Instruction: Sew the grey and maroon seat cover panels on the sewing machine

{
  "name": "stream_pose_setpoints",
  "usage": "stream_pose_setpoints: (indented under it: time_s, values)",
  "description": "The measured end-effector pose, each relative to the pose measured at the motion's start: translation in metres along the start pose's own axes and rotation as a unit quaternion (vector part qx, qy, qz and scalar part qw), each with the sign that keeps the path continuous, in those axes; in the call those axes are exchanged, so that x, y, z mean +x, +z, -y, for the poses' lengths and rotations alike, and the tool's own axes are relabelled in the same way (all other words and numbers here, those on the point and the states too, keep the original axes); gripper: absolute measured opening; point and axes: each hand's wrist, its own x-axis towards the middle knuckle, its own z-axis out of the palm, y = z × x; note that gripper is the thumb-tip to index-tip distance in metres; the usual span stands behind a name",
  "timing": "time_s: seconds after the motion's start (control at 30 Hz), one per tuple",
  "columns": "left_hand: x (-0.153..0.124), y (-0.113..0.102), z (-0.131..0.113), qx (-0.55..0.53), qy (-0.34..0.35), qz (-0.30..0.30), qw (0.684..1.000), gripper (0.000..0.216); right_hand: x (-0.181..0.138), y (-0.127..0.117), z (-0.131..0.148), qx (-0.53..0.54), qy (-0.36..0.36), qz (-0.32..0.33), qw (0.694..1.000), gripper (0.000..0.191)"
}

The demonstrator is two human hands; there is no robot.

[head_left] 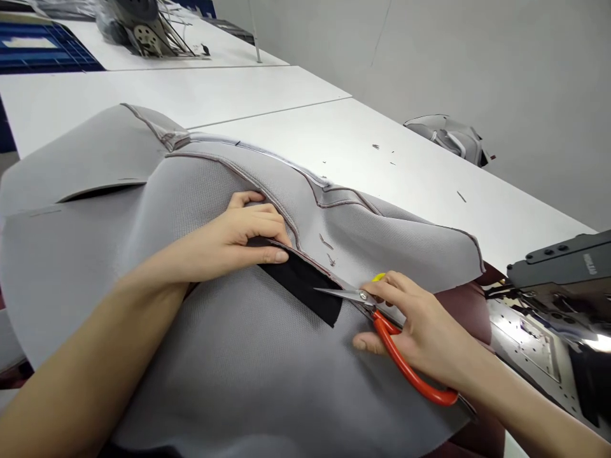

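Single view, head cam on wearer's own head, facing fwd & down, pic squeezed in ht by a qtr. Close range: forearms run in from lower L & lower R corners, L hand nr ctr, R hand R of ctr. Grey fabric fills most of lower half. White tabletop slants from upper mid to R edge; nr machine cropped at R edge, far machine upper L, wall upper R.
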Motion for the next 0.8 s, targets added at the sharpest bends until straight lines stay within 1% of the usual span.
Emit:
stream_pose_setpoints:
  time_s: [0.1,0.23,0.33,0.4,0.5,0.63,0.73,0.8]
  values:
    - [0.001,0.001,0.001,-0.011,0.001,-0.004,1.000,0.025,0.000,0.002,0.000,-0.005,-0.005,-0.003,1.000,0.041]
    - [0.001,0.001,0.003,-0.014,0.003,0.001,1.000,0.024,-0.001,0.007,-0.002,-0.004,-0.026,-0.026,0.999,0.035]
    - [0.000,-0.001,0.003,-0.015,0.000,0.006,1.000,0.025,-0.002,0.010,-0.006,-0.025,-0.054,-0.047,0.997,0.036]
    - [-0.001,-0.001,0.001,-0.012,-0.004,0.009,1.000,0.027,-0.004,0.008,-0.009,-0.038,-0.058,-0.051,0.996,0.039]
    - [-0.001,0.002,-0.005,0.016,0.004,0.010,1.000,0.029,-0.009,0.005,-0.016,-0.038,-0.036,-0.037,0.998,0.042]
    - [0.004,0.016,-0.009,0.057,0.026,0.015,0.998,0.026,-0.012,0.003,-0.021,-0.024,0.000,-0.015,1.000,0.046]
    - [0.008,0.024,-0.006,0.030,0.029,0.018,0.999,0.022,-0.009,0.002,-0.016,-0.013,0.003,-0.010,1.000,0.047]
    - [0.009,0.024,-0.004,0.008,0.031,0.026,0.999,0.024,-0.004,0.000,-0.010,0.010,0.022,0.006,1.000,0.050]
